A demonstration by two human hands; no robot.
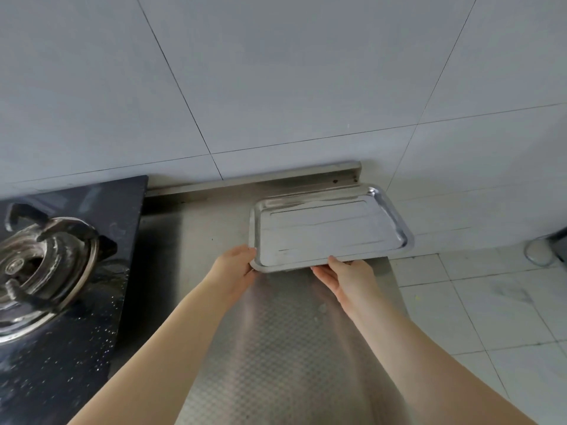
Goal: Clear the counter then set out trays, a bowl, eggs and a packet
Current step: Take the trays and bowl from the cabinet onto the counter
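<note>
A shiny rectangular steel tray (329, 230) sits at the back right of the steel counter (276, 332), its right end reaching past the counter's edge. My left hand (236, 265) grips the tray's near left corner. My right hand (346, 279) holds the tray's near long rim from below, thumb on top. The tray is empty. No bowl, eggs or packet are in view.
A black glass gas hob (76, 317) with a metal burner (40, 259) lies to the left. A low steel backsplash (251, 182) runs along the white tiled wall. Tiled floor (491, 302) drops off right of the counter, with a round object (541, 253) there.
</note>
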